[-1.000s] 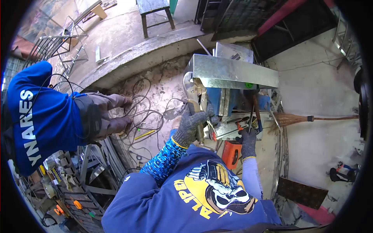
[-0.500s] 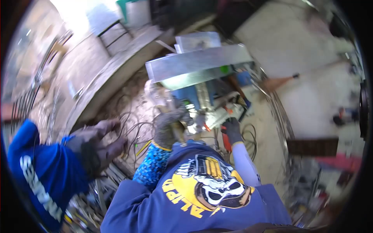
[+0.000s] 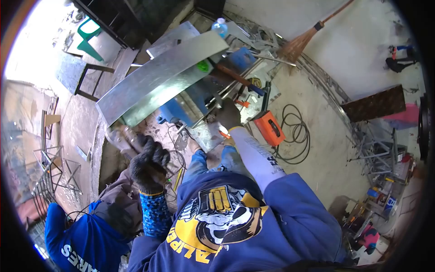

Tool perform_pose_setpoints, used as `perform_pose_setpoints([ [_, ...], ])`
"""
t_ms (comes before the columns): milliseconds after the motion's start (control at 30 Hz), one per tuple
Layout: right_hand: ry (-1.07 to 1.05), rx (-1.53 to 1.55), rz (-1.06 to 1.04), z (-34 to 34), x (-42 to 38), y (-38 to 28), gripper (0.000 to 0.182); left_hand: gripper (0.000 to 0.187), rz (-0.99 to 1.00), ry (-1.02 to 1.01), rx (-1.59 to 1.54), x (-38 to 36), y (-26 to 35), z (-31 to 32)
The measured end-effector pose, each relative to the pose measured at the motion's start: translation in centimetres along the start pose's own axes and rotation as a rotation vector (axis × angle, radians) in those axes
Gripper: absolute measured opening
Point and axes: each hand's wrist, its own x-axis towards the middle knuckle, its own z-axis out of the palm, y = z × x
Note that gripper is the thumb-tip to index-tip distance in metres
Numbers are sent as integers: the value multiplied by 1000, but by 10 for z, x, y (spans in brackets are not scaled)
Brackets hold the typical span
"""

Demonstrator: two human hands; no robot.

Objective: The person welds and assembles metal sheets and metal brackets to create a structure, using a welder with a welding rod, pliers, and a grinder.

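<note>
My left hand [image 3: 148, 164], in a dark knit glove, is closed around a blurred, pale metal tool [image 3: 121, 139] whose kind I cannot make out. The tool's far end lies near the lower left end of a bent sheet-metal piece [image 3: 158, 75], which rests over a blue bench vise [image 3: 174, 111]. My right hand [image 3: 229, 114], also in a dark glove, is curled just right of the vise. A narrow metal end shows above its fingers; the rest is hidden. Beyond that hand lies a tool with a brown-and-blue handle [image 3: 242, 80].
An orange case [image 3: 269, 128] and a coiled black cable [image 3: 294, 140] lie on the floor at right. A co-worker in a blue shirt [image 3: 86, 235] is bent low at lower left. A clear bottle [image 3: 219, 28] stands behind the sheet metal. A broom [image 3: 299, 43] leans farther back.
The view has turned and sharpened. My left hand has moved left, away from the vise, with the tool. My right hand has gone from beside the orange case to the vise's right side.
</note>
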Motion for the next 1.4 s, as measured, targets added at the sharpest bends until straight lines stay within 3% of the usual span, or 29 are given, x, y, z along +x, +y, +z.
perform_pose_setpoints([
  [67,46,38,-43,3,16,-1,41,46,49,-25,12,-2,-13,4],
  [300,-236,48,-90,5,57,24,56,45,185,9,178,0,-40,40],
  [367,-10,145,-309,13,56,36,56,44,242,37,194,1,-50,48],
  [533,-185,270,-228,28,64,65,52,37,226,19,219,9,-68,65],
  [600,6,136,-403,43,65,78,41,38,224,26,232,8,-74,73],
  [633,3,143,-407,36,65,76,41,38,237,50,254,8,-77,77],
  [700,-403,436,66,20,66,70,30,38,257,72,280,8,-80,81],
  [733,-406,440,57,29,70,70,30,37,256,58,287,9,-82,80],
  [800,-343,670,241,49,76,69,26,36,262,109,325,10,-88,83],
  [900,-437,853,398,-1,73,27,28,38,158,87,296,11,-104,109],
  [933,-437,852,404,15,74,40,28,38,154,90,295,11,-107,115],
  [1000,-149,627,144,49,79,71,21,39,136,173,278,17,-113,120],
  [1033,-132,620,160,30,73,80,21,40,165,163,279,18,-118,123],
  [1100,-326,474,121,-20,43,120,18,41,177,40,324,25,-118,117],
  [1167,-273,739,311,-22,19,200,17,42,168,51,323,22,-111,112],
  [1200,67,808,121,-23,16,224,10,42,138,96,299,19,-99,101],
  [1233,314,670,192,12,23,283,8,42,116,147,277,18,-91,91],
  [1267,377,584,302,10,26,315,16,41,202,206,256,23,-103,113],
  [1300,294,408,384,-4,31,322,17,41,179,119,271,26,-98,113],
  [1333,298,252,272,6,38,347,26,42,145,97,231,29,-98,119],
  [1367,226,1021,565,52,58,421,39,42,110,74,193,30,-98,127],
  [1400,169,308,609,-9,64,338,61,44,139,147,177,28,-97,135],
])
